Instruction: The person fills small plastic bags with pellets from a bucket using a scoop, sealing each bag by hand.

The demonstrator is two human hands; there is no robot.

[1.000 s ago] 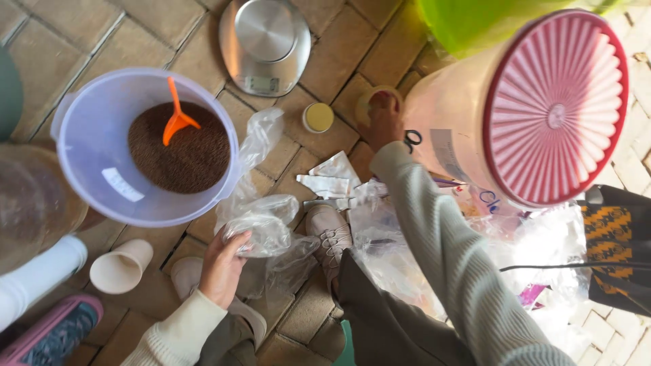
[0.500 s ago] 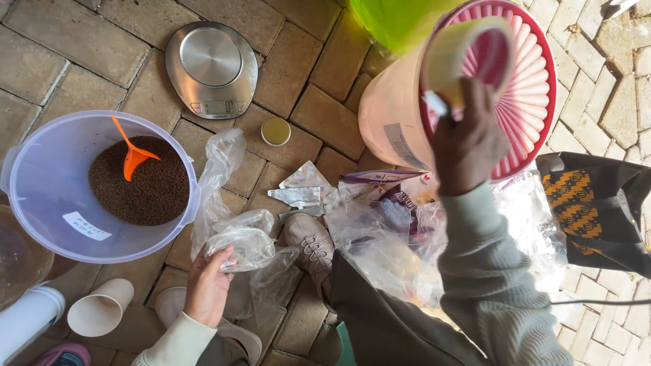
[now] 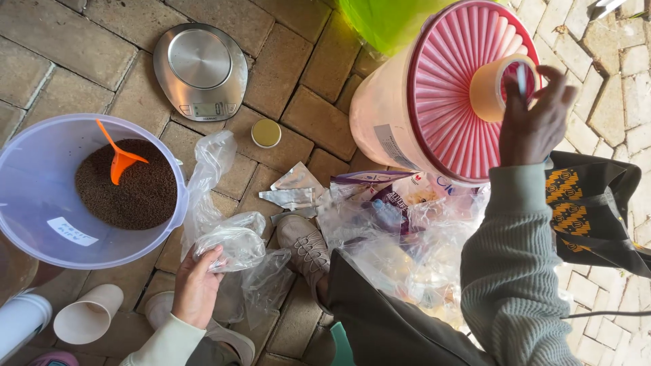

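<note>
On red lid [image 3: 447,102], right hand [image 3: 536,122] fingers pinching tape roll [image 3: 498,85]; left hand [image 3: 196,288] fingers curled round clear bag [image 3: 234,244], contents unclear.

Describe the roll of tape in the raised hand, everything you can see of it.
The roll of tape is a tan ring with a hollow middle, its smooth band looking like plastic packing tape wound on a core. The right hand holds it up by its right edge, fingers curled over the rim, with the open core facing the camera. It sits in front of the ribbed red lid of a large pale tub; whether it touches the lid cannot be told.
</note>
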